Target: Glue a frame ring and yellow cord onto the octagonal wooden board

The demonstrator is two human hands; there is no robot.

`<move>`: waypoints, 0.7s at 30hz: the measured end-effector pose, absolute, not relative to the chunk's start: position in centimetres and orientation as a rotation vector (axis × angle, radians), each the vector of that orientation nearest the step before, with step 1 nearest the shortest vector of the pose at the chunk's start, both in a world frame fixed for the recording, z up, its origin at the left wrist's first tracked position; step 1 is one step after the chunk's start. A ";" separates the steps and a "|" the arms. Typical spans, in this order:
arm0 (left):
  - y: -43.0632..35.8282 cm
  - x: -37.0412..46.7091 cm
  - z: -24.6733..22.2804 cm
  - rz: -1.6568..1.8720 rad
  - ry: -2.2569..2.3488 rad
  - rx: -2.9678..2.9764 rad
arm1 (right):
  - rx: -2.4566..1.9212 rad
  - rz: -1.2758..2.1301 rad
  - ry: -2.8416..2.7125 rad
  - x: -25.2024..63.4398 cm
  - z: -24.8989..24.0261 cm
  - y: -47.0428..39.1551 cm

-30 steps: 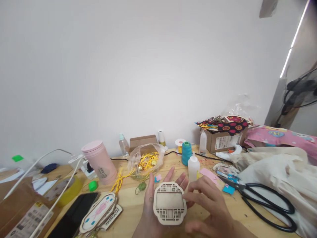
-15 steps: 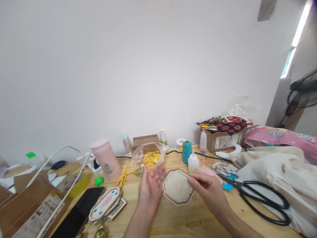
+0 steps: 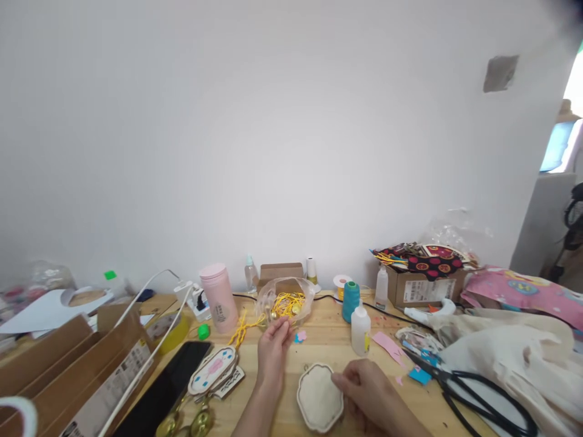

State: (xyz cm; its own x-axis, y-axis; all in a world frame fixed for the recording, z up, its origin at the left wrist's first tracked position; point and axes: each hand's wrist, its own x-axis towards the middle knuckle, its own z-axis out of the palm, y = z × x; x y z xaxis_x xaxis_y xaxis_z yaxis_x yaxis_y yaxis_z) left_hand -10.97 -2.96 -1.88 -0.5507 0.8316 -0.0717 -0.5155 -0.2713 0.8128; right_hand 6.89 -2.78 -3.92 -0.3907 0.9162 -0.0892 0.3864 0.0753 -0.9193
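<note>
Table: pale wood, visible grain, sm. specks. Plastic bag: clear, thin, crinkled, mouth open; yellow cords inside in loose tangle, w/ round gold-col. bits. Cup: pink, matte, cylindrical, lidded. Thread cone: teal, tapered. Squeeze bottle, nr R hand: translucent white plastic, narrow nozzle. Far R: scissors, big black looped handles, next to off-white cloth, soft & rumpled. L side: carton, brown cardboard, flaps up; phone, flat, black, smooth; stack of tags, top one rounded-oblong, pale w/ pink + blue pattern; gold balls in front, shiny, round.

Plaque: flat, scalloped outline, pale rim w/ thin darker line along edge; face plain off-white, matte. Pos.: front ctr of table area, betw. L forearm & R hand; can't tell if it touches the wood.

R hand: thumb + fingers pinch plaque's R edge. L hand: fingers bent, at near side of bag, tips overlapping it in view; can't tell if they grip bag, cord or nothing.
</note>
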 end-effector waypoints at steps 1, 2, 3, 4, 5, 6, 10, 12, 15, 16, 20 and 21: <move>-2.8 -10.9 -2.0 1.919 1.051 0.466 | -1.289 1.083 -1.896 7.1 -3.9 -2.8; -2.7 -10.9 -2.1 1.904 1.057 0.464 | -1.279 0.867 -1.938 7.3 -3.8 -2.8; -2.7 -10.7 -2.2 1.882 1.061 0.469 | -1.263 0.685 -1.955 7.5 -3.7 -2.7; -2.6 -10.6 -2.3 1.856 1.063 0.483 | -1.246 0.569 -1.965 7.6 -3.5 -2.6; -2.6 -10.5 -2.4 1.829 1.067 0.502 | -1.226 0.519 -1.978 7.8 -3.3 -2.5; -2.5 -10.3 -2.5 1.802 1.073 0.523 | -1.206 0.518 -1.996 7.9 -3.2 -2.3; -2.6 -10.2 -2.5 1.769 1.129 0.550 | -1.161 0.663 -2.085 7.9 -2.9 -1.6; -2.7 -10.3 -2.0 1.781 1.154 0.557 | -1.158 0.689 -2.083 7.9 -3.1 -1.5; -3.3 -10.7 -0.4 1.735 1.228 0.675 | -1.163 0.714 -2.047 7.7 -3.4 -1.4; -3.7 -10.8 0.3 1.694 1.290 0.743 | -1.164 0.721 -2.032 7.7 -3.4 -1.4; -6.3 -10.8 2.4 1.468 1.618 0.912 | -1.158 0.654 -1.901 8.3 -3.0 -0.8; -7.3 -10.7 2.6 1.398 1.664 0.862 | -1.163 0.612 -1.828 8.7 -2.9 -0.5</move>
